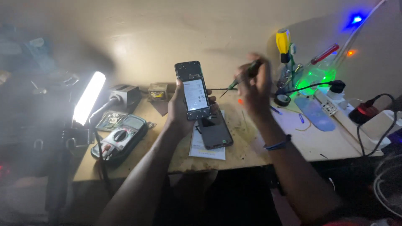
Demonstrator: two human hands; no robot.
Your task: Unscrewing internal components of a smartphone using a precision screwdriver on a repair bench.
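Left hand [179,111] is wrapped around an opened phone [192,90], holding it upright above the surface [243,150] with its back cover off and a white-labelled battery facing the camera. Right hand [253,86] is closed around a green-handled screwdriver [240,78], blurred, its tip pointing toward the phone's upper right edge without touching it. Just below the held phone, a second dark phone [215,132] lies flat on a white sheet of paper [207,148]. To the left sit a multimeter [120,140] and a glowing white lamp [88,98]. A blue band [277,145] circles the right wrist. Farther right, a power strip [335,109] lies near a yellow-handled screwdriver [283,44].
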